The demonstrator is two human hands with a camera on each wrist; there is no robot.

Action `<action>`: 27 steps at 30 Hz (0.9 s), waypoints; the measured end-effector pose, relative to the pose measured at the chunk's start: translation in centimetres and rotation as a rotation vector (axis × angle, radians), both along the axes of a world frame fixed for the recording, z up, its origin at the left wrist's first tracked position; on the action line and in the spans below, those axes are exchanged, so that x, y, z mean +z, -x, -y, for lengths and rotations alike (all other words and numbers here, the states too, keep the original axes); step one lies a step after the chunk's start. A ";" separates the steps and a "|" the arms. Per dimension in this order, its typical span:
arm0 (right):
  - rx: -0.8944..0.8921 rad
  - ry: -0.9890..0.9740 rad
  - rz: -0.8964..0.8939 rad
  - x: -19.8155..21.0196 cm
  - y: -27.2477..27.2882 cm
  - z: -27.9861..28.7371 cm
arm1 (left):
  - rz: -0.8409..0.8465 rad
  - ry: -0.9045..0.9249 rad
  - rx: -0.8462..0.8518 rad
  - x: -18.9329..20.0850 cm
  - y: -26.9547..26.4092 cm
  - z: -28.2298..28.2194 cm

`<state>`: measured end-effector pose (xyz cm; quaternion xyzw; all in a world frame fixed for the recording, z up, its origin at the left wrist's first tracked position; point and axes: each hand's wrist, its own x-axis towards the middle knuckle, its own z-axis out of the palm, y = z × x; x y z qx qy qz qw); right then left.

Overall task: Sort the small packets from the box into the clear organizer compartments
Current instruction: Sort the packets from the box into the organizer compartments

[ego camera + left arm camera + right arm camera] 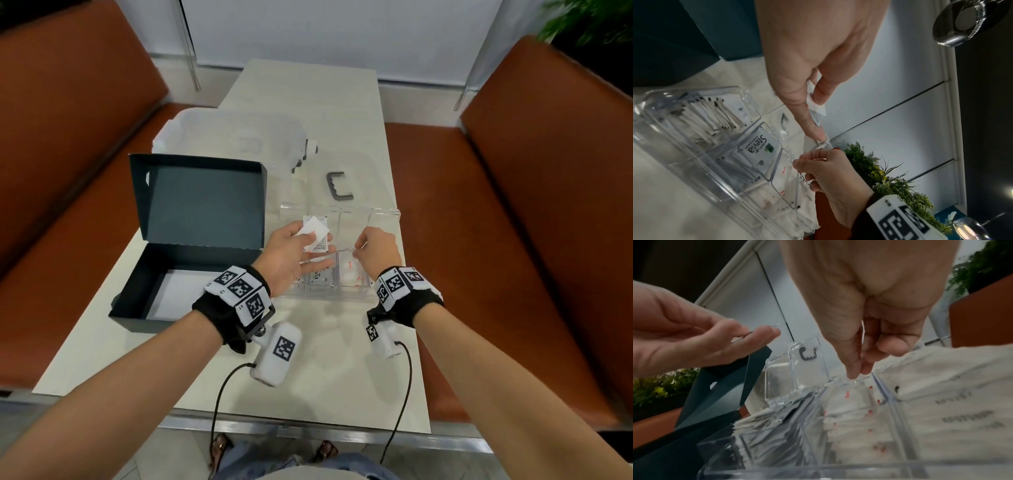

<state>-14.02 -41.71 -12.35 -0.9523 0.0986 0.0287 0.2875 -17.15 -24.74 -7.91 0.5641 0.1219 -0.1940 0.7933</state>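
A small white packet (315, 233) is pinched between thumb and fingers of the left hand (291, 255), above the clear organizer (383, 219) on the counter (308, 102). The right hand (378, 253), grip together, pinches a compartment lid edge. The open dark box (191, 260) sits left

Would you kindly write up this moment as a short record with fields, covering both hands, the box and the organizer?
left hand: pinches white packets above the organizer
right hand: grip on a clear lid at the organizer's middle compartment
organizer: clear, on the table, packets in its compartments
box: dark, open, left of the organizer
other: grey handle-shaped part lies behind the organizer
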 end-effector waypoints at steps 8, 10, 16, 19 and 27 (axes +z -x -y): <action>0.044 -0.249 0.227 3.1 1.5 0.1 | 0.032 -0.016 -0.023 -0.3 0.2 0.6; 0.046 -0.381 0.232 4.0 2.3 -0.2 | 0.045 -0.024 -0.030 -0.3 0.3 0.9; 0.032 -0.483 0.158 4.0 3.8 -0.2 | 0.041 -0.019 -0.060 -0.3 0.5 2.0; -0.021 -0.552 0.114 4.0 4.0 0.4 | 0.011 -0.012 -0.049 -0.2 0.4 2.2; -0.120 -0.796 0.100 4.2 4.3 0.5 | 0.088 -0.097 -0.079 -0.4 1.0 2.2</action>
